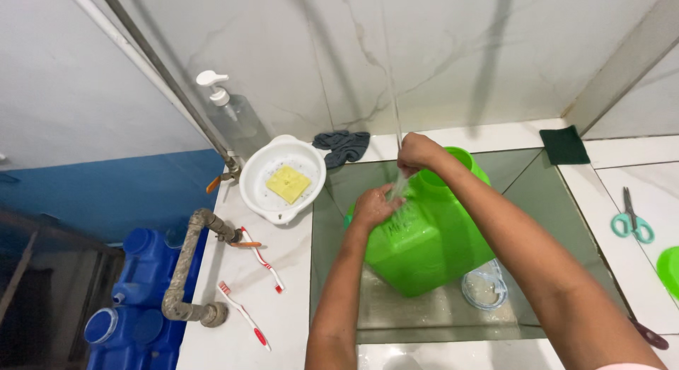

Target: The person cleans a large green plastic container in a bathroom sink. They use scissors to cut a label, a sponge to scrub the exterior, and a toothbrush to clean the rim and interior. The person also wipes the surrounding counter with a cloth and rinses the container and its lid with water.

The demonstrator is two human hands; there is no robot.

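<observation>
white marble-look counter (283, 271) holds two red-and-white toothbrushes (260, 251) beside a round white plastic basin (254, 193) with a yellow sponge (288, 183). in the recessed tiled sink (537, 193), a bright green plastic jerry can (431, 243) stands tilted, long axis leaning, mouth up and away. left hand (373, 206) presses flat, fingers spread, on its shoulder under thin running water (395, 115); right hand (417, 152) is clenched around its top. teal-handled scissors (631, 220) lie far right.

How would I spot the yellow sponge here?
Start at the sink; on the white counter to its left sits a round white bowl. The sponge lies inside, the only flat yellow square around.
</observation>
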